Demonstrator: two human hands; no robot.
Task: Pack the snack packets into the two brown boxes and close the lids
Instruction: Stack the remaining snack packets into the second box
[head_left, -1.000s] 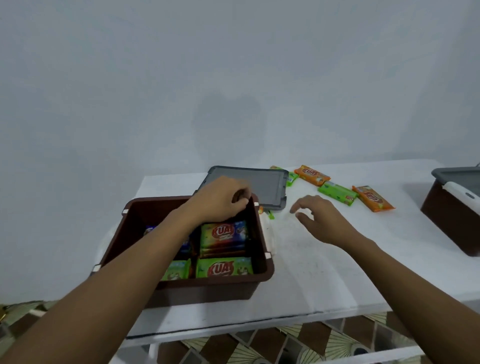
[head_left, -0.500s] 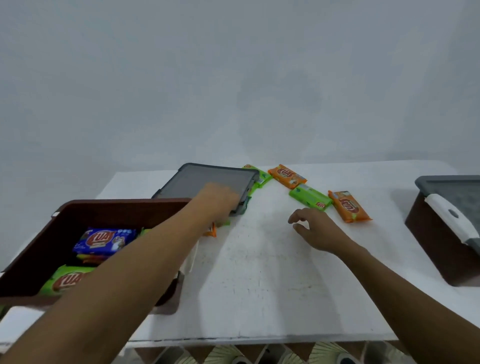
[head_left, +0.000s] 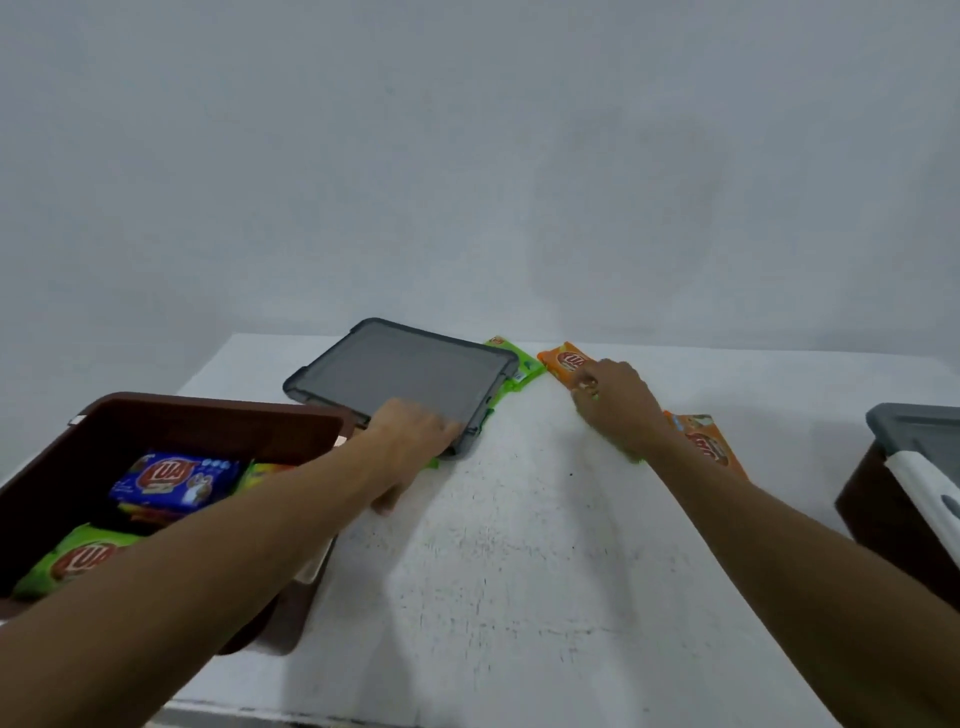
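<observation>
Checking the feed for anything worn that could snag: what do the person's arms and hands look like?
Both forearms are bare, with no sleeves in view. The left hand and right hand show no gloves, watch or bands. The picture is too blurred to rule out rings.

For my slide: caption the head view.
Left hand on grey lid, right hand over snack packets, open brown box alongside.

The left forearm covers part of the open brown box (head_left: 208, 421), whose near corner runs off the left edge. The closed box (head_left: 893, 499) is cut by the right edge. A green packet (head_left: 511, 364) lies half under the grey lid (head_left: 400, 374). The right hand (head_left: 615, 402) hides another green packet.
</observation>
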